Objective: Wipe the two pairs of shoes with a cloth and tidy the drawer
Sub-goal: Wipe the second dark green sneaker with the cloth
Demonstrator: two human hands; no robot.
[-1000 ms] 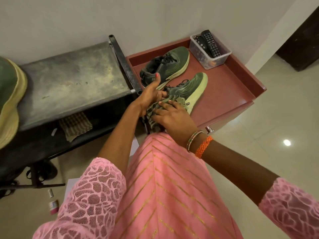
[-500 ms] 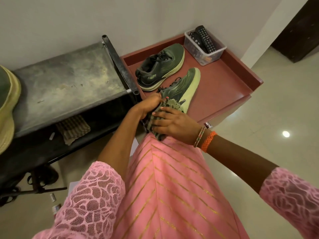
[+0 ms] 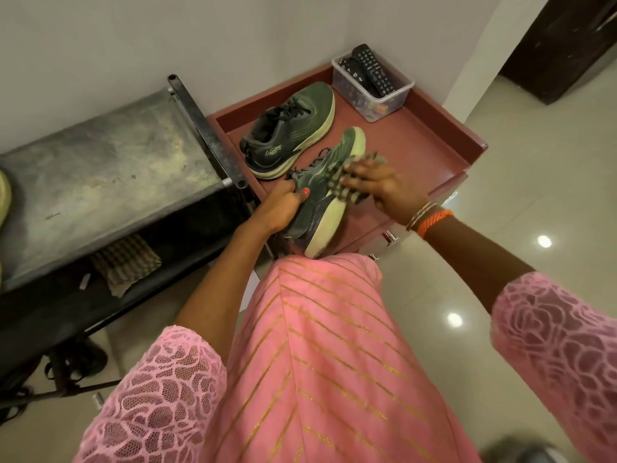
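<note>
Since half a second ago the right hand has slid the striped green-and-grey cloth from the heel end up along the side of the near dark green sneaker with a pale yellow sole, its fingers laid nearly flat and pressing the cloth against the upper. The left hand grips the sneaker at its collar, thumb curled over the tongue, with the shoe tilted on its side on the front edge of the red-brown cabinet top with a raised rim. Just behind stands the matching second green sneaker, upright. A clear plastic box holding black remote controls sits in the back corner. Left of the cabinet is a dusty grey metal rack, and a folded striped rag lies on its lower shelf.
</note>
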